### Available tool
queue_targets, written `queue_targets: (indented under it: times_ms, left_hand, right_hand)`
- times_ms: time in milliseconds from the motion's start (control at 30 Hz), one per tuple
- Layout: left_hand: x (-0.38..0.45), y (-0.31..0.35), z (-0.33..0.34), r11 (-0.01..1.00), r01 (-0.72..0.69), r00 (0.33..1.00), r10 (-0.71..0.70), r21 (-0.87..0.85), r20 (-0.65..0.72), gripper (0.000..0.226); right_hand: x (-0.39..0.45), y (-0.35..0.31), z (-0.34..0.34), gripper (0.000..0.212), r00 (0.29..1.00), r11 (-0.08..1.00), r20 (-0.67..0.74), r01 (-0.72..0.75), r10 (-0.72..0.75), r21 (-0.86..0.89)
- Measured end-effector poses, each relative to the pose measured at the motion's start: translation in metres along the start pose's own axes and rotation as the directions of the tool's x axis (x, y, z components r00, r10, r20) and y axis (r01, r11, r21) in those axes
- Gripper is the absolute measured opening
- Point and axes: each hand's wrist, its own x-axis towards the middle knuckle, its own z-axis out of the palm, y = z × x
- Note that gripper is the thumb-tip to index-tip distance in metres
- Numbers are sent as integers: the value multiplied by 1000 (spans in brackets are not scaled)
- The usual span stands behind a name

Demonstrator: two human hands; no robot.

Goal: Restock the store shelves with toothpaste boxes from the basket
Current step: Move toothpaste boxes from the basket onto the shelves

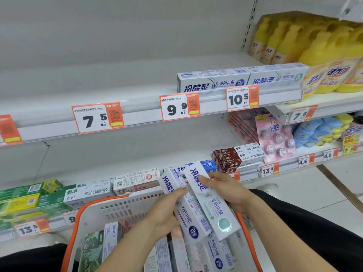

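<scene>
Two white cardboard toothpaste boxes were held tilted above the basket [94,210], a white perforated plastic one with an orange rim. The left hand [165,213] gripped the box with the blue "2" disc [186,211], fingers curled round its edge. The right hand [225,191] pinched the box with the green disc [214,209], thumb across its face. Both read 冷酸灵 and 专研抗敏. More boxes lay flat in the basket, too overlapped to count. On the upper shelf [137,114] two matching boxes [241,79] lay end to end. Three orange-edged price tags [98,117] read 7.5, 9.9 and 10.5. Yellow plastic bottles [322,55] stood just beside them.
</scene>
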Motion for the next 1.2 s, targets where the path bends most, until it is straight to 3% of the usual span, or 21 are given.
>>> queue_targets:
  times_ms: [133,400,567,667,733,800,867,933,1033,1133,1200]
  left_hand:
    - [-6,-2,6,989,-79,992,90,127,-85,49]
    - [-19,3,26,951,-236,961,259,201,-97,29]
    - [-31,14,36,943,-283,947,303,173,-103,38]
    - [-44,29,43,944,-306,939,321,126,-123,24]
    - [-56,45,46,907,-370,885,410,203,-220,37]
    - [-72,68,46,780,-424,768,579,461,-273,72]
    - [-90,98,48,601,-496,665,727,627,-171,91]
    - [-104,132,55,427,-591,615,788,684,39,87]
    - [-113,179,73,231,-603,609,751,764,254,57]
    - [-105,215,87,278,-668,538,822,690,189,45]
    - [-94,230,91,322,-714,456,888,622,64,46]
  right_hand:
    - [-1,-2,-1,39,999,999,47,-6,8,-42]
    - [-10,-17,0,42,992,981,125,10,15,-193]
    - [-19,-31,2,40,991,960,127,78,-46,-267]
    - [-28,-42,0,38,989,957,104,133,-110,-257]
    - [-37,-54,-4,38,981,941,84,190,-173,-279]
    - [-48,-72,-11,42,964,901,70,265,-257,-344]
    - [-63,-99,-19,45,942,854,65,327,-330,-404]
    - [-78,-134,-26,45,912,788,97,394,-398,-473]
    - [-95,-195,-29,43,885,640,147,426,-442,-639]
    - [-99,-251,-42,42,849,517,134,428,-511,-741]
    - [-101,-283,-52,44,774,447,124,479,-621,-756]
